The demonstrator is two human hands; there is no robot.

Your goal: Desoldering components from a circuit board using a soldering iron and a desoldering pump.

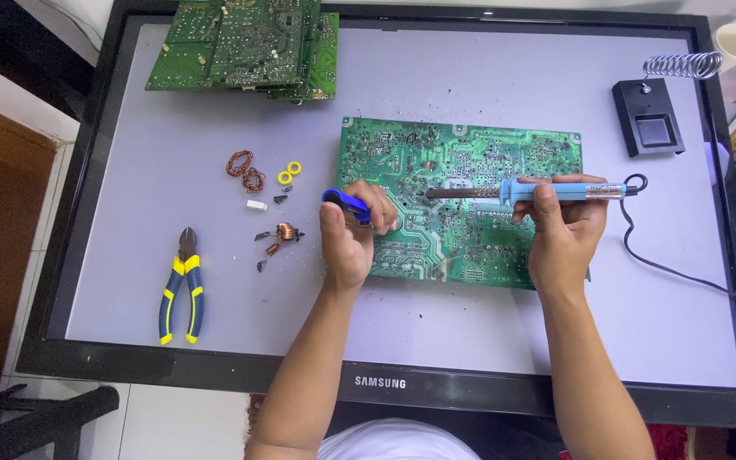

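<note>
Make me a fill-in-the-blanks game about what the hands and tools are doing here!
1. The right hand holds a blue-handled ____ over the green circuit board.
2. The left hand grips a small ____-coloured tool.
3. The pliers lie to the ____ of the circuit board.
4. Two tiny ____ rings sit near the copper coils.

Missing words: soldering iron; blue; left; yellow

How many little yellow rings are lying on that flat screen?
2: the yellow rings lie side by side, left of the big green board, near the copper wire coils. None seems hidden.
</note>
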